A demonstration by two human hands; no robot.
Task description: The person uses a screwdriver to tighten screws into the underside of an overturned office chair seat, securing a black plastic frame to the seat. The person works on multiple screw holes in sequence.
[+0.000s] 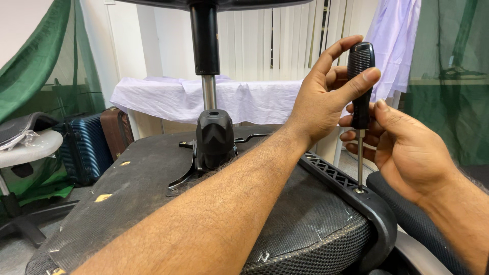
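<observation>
On the far left, a green cloth (35,76) hangs down. Below it sits a white chair (28,145) with something in plastic on it. Just to its right stand a blue suitcase (86,147) and a brown suitcase (116,130), side by side on the floor.

In the middle lies an office chair turned upside down. Its seat bottom (153,188) faces up, so the parts under it can be reached. It is dark and worn, with little staples along the edge. A black knob-shaped part (215,137) sticks up from a metal plate, and a shiny chair post (208,91) rises from it to the top of the view. Behind stands a table under a white cloth (204,99), with white blinds (275,40) on the far wall.

The left hand (326,97) comes across from the near left. Its thumb and fingers are wrapped round the top of the black handle of a screwdriver (360,86). It holds the tool high up, which looks like a good way to keep it straight and press down.

The screwdriver stands upright at the right side of the seat. Its thin metal rod goes down to a small screw (360,190), and the tip sits in it. The screw is in the black plastic frame (351,193) at the seat's edge.

The right hand (402,147) is just right of the tool. Its fingers curl round the lower part of the handle, likely to steady it. Far right hang a pale purple cloth (392,40) and more green netting (453,76).
</observation>
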